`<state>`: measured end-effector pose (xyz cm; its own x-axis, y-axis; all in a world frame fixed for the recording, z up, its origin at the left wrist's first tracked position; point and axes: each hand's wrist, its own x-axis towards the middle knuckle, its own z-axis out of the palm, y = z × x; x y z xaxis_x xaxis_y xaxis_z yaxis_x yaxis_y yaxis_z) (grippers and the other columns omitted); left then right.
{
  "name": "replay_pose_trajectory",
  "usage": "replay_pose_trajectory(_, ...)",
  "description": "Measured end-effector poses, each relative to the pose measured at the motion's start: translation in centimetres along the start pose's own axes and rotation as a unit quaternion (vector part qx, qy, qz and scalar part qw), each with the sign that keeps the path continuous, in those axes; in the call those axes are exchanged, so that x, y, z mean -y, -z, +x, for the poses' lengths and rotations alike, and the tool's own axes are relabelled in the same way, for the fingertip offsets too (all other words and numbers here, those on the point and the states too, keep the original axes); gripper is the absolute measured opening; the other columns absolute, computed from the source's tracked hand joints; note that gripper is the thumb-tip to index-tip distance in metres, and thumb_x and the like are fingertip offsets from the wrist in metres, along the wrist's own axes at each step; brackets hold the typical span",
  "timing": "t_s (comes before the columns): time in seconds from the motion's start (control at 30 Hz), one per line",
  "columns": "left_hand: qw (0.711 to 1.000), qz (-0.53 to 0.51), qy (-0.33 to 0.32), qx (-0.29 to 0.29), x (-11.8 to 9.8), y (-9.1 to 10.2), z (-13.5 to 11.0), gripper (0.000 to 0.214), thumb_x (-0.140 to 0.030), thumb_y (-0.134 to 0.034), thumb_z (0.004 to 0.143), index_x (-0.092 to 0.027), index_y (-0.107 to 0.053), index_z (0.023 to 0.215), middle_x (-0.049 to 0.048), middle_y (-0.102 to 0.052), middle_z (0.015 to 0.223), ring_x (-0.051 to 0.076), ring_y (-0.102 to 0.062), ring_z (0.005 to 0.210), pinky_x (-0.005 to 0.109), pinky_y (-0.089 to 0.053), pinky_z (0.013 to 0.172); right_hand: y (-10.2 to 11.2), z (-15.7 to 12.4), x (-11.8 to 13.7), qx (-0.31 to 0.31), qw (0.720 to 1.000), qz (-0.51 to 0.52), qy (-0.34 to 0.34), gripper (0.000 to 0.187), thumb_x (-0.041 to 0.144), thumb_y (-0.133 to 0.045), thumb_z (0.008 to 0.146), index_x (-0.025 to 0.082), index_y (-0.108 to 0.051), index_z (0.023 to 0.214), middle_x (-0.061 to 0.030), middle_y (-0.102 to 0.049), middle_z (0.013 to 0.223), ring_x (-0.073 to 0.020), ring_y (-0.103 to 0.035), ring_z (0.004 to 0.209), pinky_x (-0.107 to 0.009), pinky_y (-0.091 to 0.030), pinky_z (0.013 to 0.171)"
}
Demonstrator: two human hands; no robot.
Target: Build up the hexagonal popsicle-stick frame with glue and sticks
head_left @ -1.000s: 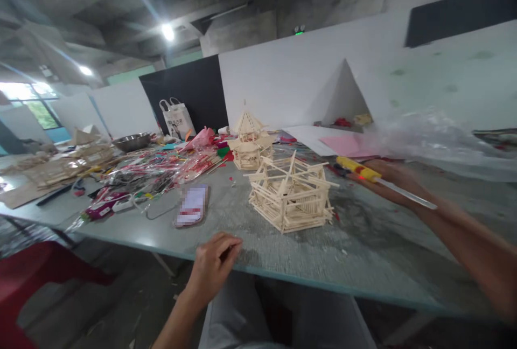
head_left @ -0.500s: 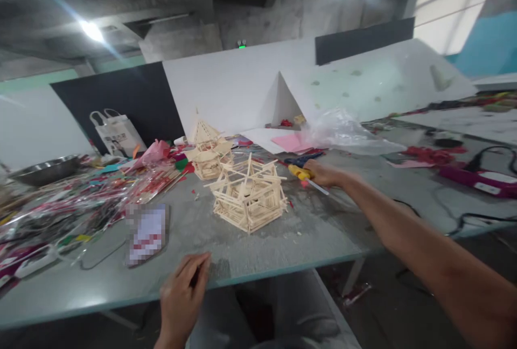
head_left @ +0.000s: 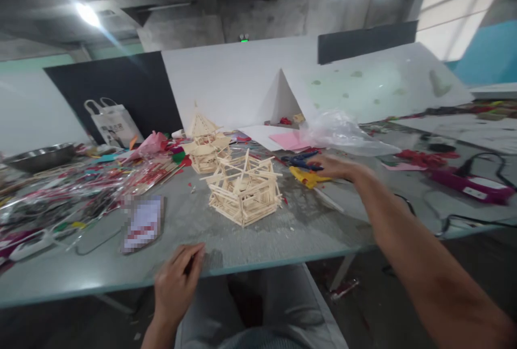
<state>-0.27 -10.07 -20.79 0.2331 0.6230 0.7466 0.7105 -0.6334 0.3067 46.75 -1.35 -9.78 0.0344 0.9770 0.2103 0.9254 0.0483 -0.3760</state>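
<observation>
My right hand [head_left: 333, 167] reaches across the table, its fingers at the blue-handled pliers [head_left: 299, 160]; blur hides whether they close on the handles. Just in front of that hand a yellow glue gun [head_left: 309, 178] lies on the table, with a pale stick [head_left: 329, 199] beside it. Near the front edge, my left hand [head_left: 177, 276] rests with fingers curled and thumb against them; whatever may be inside is hidden. Between the hands stands a six-sided frame of thin wooden sticks [head_left: 244, 193]. Behind it is a stick pagoda [head_left: 205, 144] with a pointed roof.
Plastic-wrapped craft materials [head_left: 100, 187] cover the left side, near a metal bowl [head_left: 40, 156]. A pixelated, pale flat item [head_left: 143, 225] lies front left. Clear plastic [head_left: 343, 133] and pink paper [head_left: 288, 140] lie behind. A purple device with a black cord [head_left: 472, 185] sits right.
My right hand has let go of the yellow glue gun, which now lies on the table, and has moved to the blue-handled pliers. My left hand stays curled at the edge.
</observation>
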Motion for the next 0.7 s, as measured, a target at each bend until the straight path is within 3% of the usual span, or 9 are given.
replay_pose_trajectory(0.13, 0.994, -0.064, 0.073, 0.057, -0.5, 1.4, 0.8, 0.022, -0.034, -0.052, 0.09, -0.022, -0.071, 0.087, 0.0019, -0.072, 0.083, 0.013, -0.068, 0.074, 0.022, -0.052, 0.068, 0.9, -1.2, 2.2, -0.123, 0.988, 0.065, -0.067, 0.017, 0.01, -0.056, 0.08, 0.011, -0.064, 0.096, -0.0154, -0.062, 0.103, -0.0254, -0.055, 0.098, -0.039, -0.038, 0.095)
replay_pose_trajectory(0.2, 0.987, -0.08, 0.122, 0.066, -0.4, 2.1, 1.8, 0.022, -0.034, -0.053, 0.088, -0.021, -0.071, 0.089, 0.0027, -0.071, 0.083, 0.014, -0.066, 0.072, 0.023, -0.052, 0.068, 0.1, -2.7, 4.2, -0.133, 0.978, 0.133, -0.092, 0.013, 0.012, -0.054, 0.083, 0.012, -0.062, 0.094, -0.0141, -0.062, 0.099, -0.0245, -0.057, 0.095, -0.038, -0.043, 0.09)
replay_pose_trajectory(0.33, 0.959, -0.166, 0.226, 0.049, 0.6, 1.7, 5.6, 0.026, -0.03, -0.054, 0.083, -0.017, -0.066, 0.102, 0.0057, -0.07, 0.089, 0.015, -0.065, 0.073, 0.026, -0.053, 0.067, -3.3, -6.6, 8.5, -0.017, 0.94, 0.316, -0.125, 0.017, 0.008, -0.047, 0.08, 0.015, -0.057, 0.091, -0.0096, -0.064, 0.098, -0.0185, -0.063, 0.076, -0.028, -0.053, 0.063)
replay_pose_trajectory(0.43, 0.893, -0.294, 0.337, 0.056, 1.4, -0.4, 9.2, 0.025, -0.013, -0.052, 0.076, -0.015, -0.062, 0.099, 0.0072, -0.067, 0.097, 0.013, -0.063, 0.072, 0.023, -0.052, 0.062, -5.3, -7.8, 10.6, 0.031, 0.9, 0.399, -0.171, 0.022, 0.006, -0.048, 0.075, 0.015, -0.054, 0.094, -0.0103, -0.064, 0.101, -0.0183, -0.064, 0.076, -0.026, -0.054, 0.059)
replay_pose_trajectory(0.53, 0.815, -0.382, 0.432, 0.061, 1.4, -2.6, 11.7, 0.031, 0.001, -0.051, 0.069, -0.015, -0.057, 0.095, 0.0048, -0.062, 0.096, 0.009, -0.059, 0.07, 0.021, -0.048, 0.065, -6.0, -7.0, 11.3, 0.064, 0.866, 0.453, -0.203, 0.024, 0.008, -0.05, 0.071, 0.015, -0.054, 0.093, -0.0121, -0.066, 0.096, -0.0205, -0.066, 0.077, -0.028, -0.057, 0.063)
replay_pose_trajectory(0.7, 0.77, -0.429, 0.465, 0.086, 0.2, -4.2, 12.5, 0.028, 0.009, -0.045, 0.066, -0.015, -0.05, 0.079, 0.0, -0.058, 0.073, 0.008, -0.057, 0.06, 0.022, -0.049, 0.066, -7.2, -4.8, 10.6, 0.079, 0.843, 0.486, -0.215, 0.038, 0.01, -0.05, 0.057, 0.018, -0.054, 0.095, -0.0144, -0.066, 0.095, -0.0225, -0.066, 0.076, -0.029, -0.059, 0.063)
